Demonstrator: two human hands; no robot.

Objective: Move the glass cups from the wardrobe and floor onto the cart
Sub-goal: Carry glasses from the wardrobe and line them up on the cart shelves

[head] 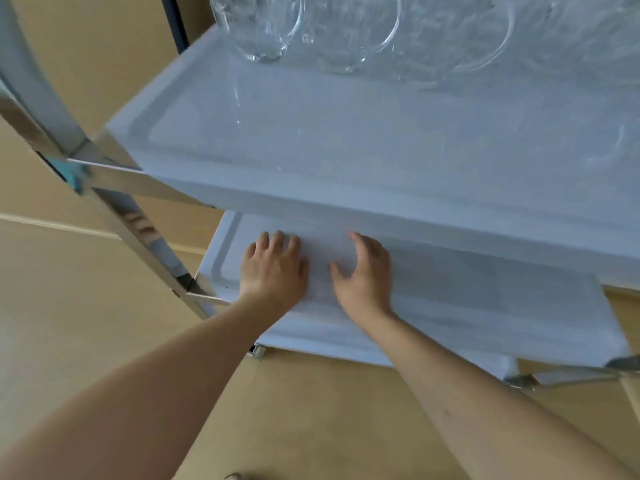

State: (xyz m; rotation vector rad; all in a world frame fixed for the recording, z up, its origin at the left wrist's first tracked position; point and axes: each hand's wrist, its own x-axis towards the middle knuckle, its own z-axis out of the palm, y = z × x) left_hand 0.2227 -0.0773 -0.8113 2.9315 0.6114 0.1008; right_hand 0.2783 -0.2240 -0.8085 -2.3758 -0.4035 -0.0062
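Note:
Several clear glass cups stand in a row along the far side of the cart's top white shelf. Both my hands reach in over the lower white shelf, just under the top shelf's front edge. My left hand lies palm down with its fingers loosely spread. My right hand sits beside it, thumb spread toward the left hand and fingers gently curved. Between the two hands there is only a pale blurred patch, and I make out no cup in either hand.
The cart's shiny metal frame post runs diagonally at the left, with a metal corner bracket at the lower right. Tan floor surrounds the cart. A dark vertical strip stands at the top left.

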